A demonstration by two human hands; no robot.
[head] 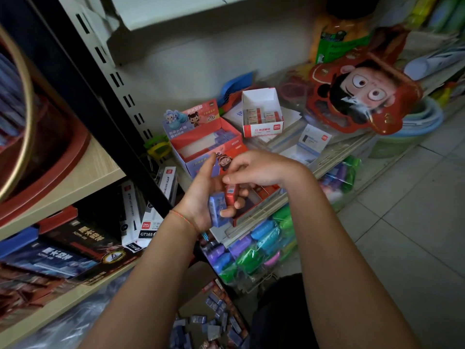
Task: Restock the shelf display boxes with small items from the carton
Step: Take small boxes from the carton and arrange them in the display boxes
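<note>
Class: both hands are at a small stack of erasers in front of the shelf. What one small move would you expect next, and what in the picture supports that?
Probably the right hand lifts the red eraser it pinches out of the left hand and sets it in the display box. That box stands just behind the hands, open and only partly filled, while the left hand holds a blue eraser too.

A red-and-blue display box (201, 144) with cartoon figures on its raised back flap stands open on the shelf (337, 152), a few bluish erasers at its right end, the rest bare. Behind it to the right stands a white box (263, 114), partly filled with white-and-red erasers. A blue eraser (216, 210) and a red eraser (232, 195) are held upright just in front. Below, the carton (198, 311) holds loose blue and red erasers.
</note>
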